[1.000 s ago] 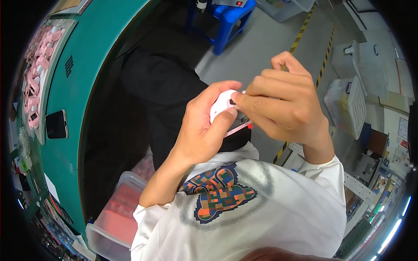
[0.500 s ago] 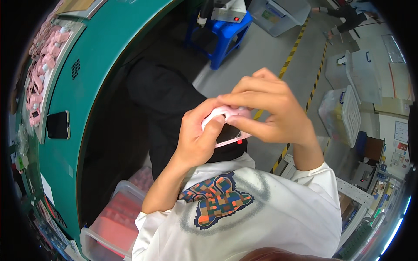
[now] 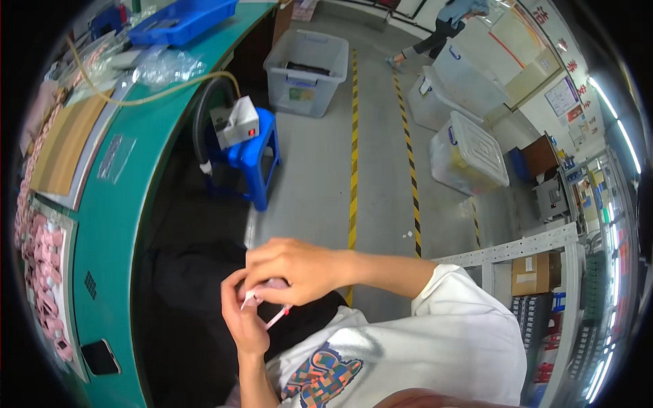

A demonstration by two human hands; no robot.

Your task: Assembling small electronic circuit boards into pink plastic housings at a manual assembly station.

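Observation:
My left hand [image 3: 245, 325] is wrapped round a small pink device [image 3: 276, 317], low in the view above my lap. Only a pale pink edge with a red spot and a bit of its body show between the fingers. Over its upper end my right hand [image 3: 296, 270] bends across, with fingers and thumb closed on the device. The fingertips of both hands meet there and cover most of it. A small whitish bit shows at the left thumb; I cannot tell whether it is part of the device.
At left, a green workbench [image 3: 126, 231] carries a tray of several pink devices [image 3: 47, 272], a phone [image 3: 101, 357] and a blue tray [image 3: 180, 20]. A blue stool [image 3: 255, 153] holds a grey box [image 3: 235, 122]. Plastic bins [image 3: 306, 75] and a walking person [image 3: 449, 27] are farther off.
The view has swung, so my hands and the bench things sit lower in it. My right hand now lies more across the device, hiding the dark screen that showed earlier.

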